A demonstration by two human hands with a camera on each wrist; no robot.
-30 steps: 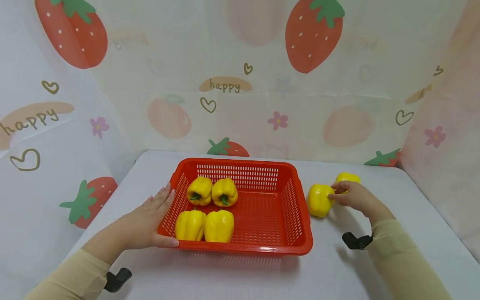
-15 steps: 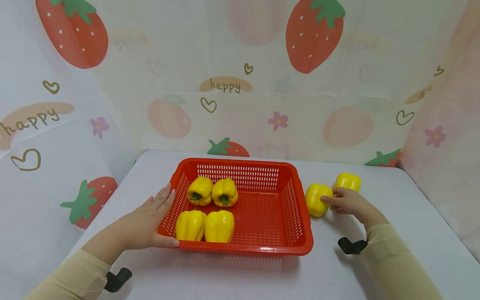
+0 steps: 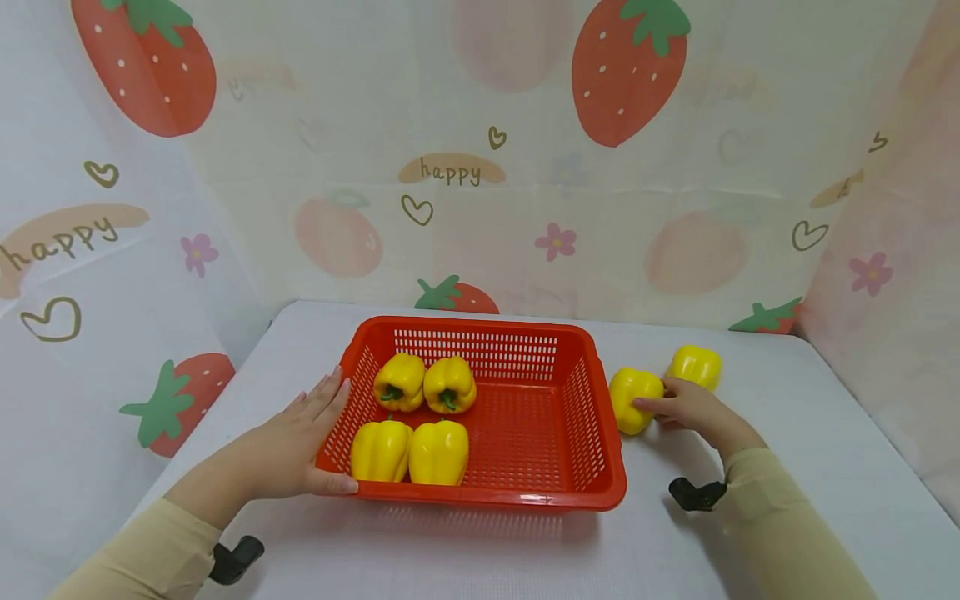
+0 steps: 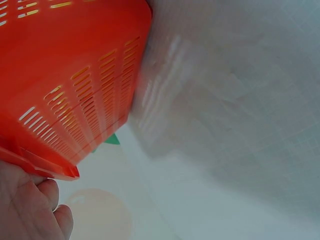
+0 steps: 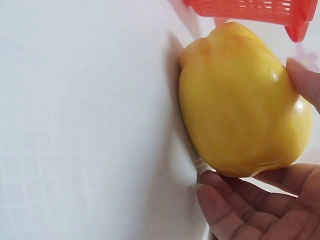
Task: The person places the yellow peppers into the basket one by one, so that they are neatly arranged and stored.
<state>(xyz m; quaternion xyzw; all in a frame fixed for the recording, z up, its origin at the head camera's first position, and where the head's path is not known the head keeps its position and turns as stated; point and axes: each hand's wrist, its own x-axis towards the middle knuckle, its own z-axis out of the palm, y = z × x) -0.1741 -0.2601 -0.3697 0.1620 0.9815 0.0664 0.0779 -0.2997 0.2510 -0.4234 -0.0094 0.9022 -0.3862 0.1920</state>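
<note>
My left hand [image 3: 292,446] rests at the left end of a red plastic basket [image 3: 483,493], its fingers straight along the side and its thumb on the front rim. In the left wrist view, the fingers [image 4: 49,192] lie right at the basket's rim. To the right of the basket, my right hand [image 3: 701,408] holds a yellow bell pepper [image 3: 628,396] low at the table. Up close, the thumb [image 5: 304,80] lies on one side of the pepper and the fingers [image 5: 220,200] curl against its lower side.
Several yellow bell peppers [image 3: 439,452] sit in the basket's left half. Another yellow bell pepper [image 3: 697,367] stands on the white table [image 3: 810,433] just behind my right hand. Printed cloth [image 3: 480,242] surrounds the table at the back and sides.
My right hand has moved left and slightly down onto the nearer pepper, which has shifted a little toward the basket. The farther pepper is now more exposed. My left hand stays put.
</note>
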